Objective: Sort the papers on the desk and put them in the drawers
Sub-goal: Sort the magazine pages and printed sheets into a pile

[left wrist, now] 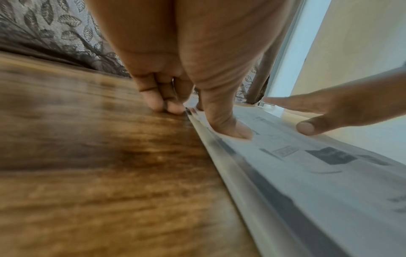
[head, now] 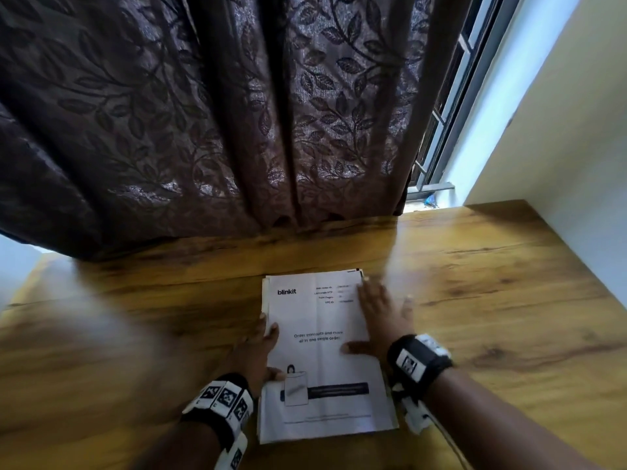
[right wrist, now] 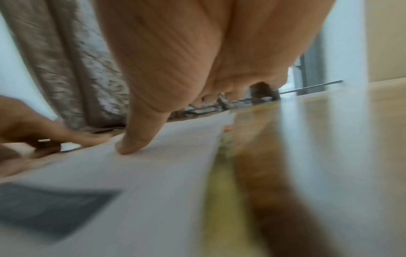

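Note:
A stack of white papers (head: 322, 351) lies on the wooden desk (head: 492, 300), the top sheet printed with "blinkit". My left hand (head: 258, 351) is at the stack's left edge. In the left wrist view its thumb presses on the top sheet (left wrist: 307, 165) while the fingertips (left wrist: 167, 107) touch the desk right beside the edge. My right hand (head: 380, 317) lies flat with fingers spread over the stack's right edge, thumb (right wrist: 131, 144) down on the paper (right wrist: 153, 173). No drawer is in view.
A dark leaf-patterned curtain (head: 203, 113) hangs along the desk's far edge. A window frame (head: 451, 96) and a pale wall (head: 559, 130) close the right side. Bare wood lies left and right of the stack.

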The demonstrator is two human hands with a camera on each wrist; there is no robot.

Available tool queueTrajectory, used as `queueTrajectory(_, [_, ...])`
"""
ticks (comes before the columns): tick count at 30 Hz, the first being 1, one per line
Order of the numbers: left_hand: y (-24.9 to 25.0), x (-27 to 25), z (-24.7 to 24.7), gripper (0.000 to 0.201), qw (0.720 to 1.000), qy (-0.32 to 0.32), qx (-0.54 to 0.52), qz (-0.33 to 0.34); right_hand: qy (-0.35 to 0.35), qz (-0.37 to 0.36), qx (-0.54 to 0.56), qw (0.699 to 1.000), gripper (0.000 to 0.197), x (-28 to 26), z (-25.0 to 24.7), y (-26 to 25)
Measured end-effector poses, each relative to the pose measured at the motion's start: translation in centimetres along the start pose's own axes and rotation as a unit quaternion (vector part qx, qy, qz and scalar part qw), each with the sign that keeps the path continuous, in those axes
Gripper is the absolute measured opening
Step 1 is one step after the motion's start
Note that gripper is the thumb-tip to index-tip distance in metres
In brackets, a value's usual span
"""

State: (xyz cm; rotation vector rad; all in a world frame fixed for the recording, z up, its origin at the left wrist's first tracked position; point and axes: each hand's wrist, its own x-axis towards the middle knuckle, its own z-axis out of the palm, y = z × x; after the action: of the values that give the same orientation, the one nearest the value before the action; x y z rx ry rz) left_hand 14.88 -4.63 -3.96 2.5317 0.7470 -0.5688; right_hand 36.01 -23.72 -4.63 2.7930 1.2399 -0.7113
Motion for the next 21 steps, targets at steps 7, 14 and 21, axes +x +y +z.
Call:
queueTrajectory(7, [-0.6, 0.6, 0.4, 0.095, 0.992, 0.036, -0.122, -0.011, -0.052, -0.136, 0.007, 0.989, 0.11, -3.9, 3.8, -4.4])
queueTrajectory(14, [-0.3, -0.2, 0.6, 0.097, 0.999, 0.019, -0.038, -0.004, -0.042, -0.096, 0.039, 0.994, 0.133, -4.2, 3.4, 1.6])
queueTrajectory(21, [-1.8, -0.7, 1.8, 0.089, 0.991, 0.056, -0.117, 0.03, -0.063, -0.073, 0.032, 0.995, 0.131, -4.5, 1.9, 0.7])
